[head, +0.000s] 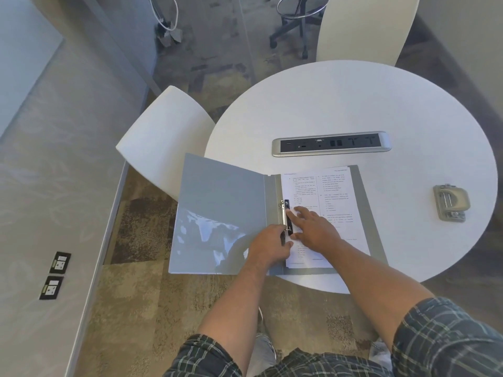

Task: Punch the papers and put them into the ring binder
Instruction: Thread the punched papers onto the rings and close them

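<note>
Pressing our flat, open right hand (pixel 313 229) on the thin, floppy printed white papers (pixel 324 213) in the open grey plastic ring binder (pixel 223 213) on the desk (pixel 353 104), our left hand (pixel 268 244) pinches the metal rings (pixel 285 216); support near the holes, we reckon.

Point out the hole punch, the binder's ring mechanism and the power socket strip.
hole punch (pixel 450 202): head view, on its top lever.
ring mechanism (pixel 285 213): head view, on the metal bar between the two rings.
power socket strip (pixel 330 144): head view, on the dark socket panel.
</note>
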Tool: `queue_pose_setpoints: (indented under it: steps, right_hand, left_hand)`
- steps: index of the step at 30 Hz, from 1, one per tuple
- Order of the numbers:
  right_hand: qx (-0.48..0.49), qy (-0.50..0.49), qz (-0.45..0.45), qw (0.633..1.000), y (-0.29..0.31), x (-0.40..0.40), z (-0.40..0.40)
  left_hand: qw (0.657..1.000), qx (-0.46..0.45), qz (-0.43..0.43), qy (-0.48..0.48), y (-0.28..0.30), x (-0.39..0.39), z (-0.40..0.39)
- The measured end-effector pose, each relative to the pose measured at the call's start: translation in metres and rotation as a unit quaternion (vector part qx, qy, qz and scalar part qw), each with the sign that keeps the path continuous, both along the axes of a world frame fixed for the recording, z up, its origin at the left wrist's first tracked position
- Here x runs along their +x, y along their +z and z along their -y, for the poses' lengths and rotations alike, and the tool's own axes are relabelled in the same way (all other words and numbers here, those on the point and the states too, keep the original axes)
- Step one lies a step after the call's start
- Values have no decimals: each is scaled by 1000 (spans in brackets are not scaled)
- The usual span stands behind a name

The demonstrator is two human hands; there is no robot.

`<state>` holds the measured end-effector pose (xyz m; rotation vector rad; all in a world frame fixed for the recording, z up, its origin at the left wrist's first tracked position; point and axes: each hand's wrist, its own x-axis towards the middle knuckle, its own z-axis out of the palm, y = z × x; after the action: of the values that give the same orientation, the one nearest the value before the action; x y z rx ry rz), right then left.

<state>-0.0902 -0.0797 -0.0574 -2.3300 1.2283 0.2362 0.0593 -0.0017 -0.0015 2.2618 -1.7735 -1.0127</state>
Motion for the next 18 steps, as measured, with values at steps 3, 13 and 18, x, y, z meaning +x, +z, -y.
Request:
queue_pose_setpoints:
  steps: [3,13,18]
  right_hand:
    - [13,9,-20,1000,7,1,3]
    - [98,9,-32,995,37,-5,19]
    - [113,-13,4,994,45,-11,21]
  left_hand:
    - [992,-108,64,14,15,12,8]
    - [913,-164,288,239,89,84,52]
    - [911,-26,195,362,118,106,62]
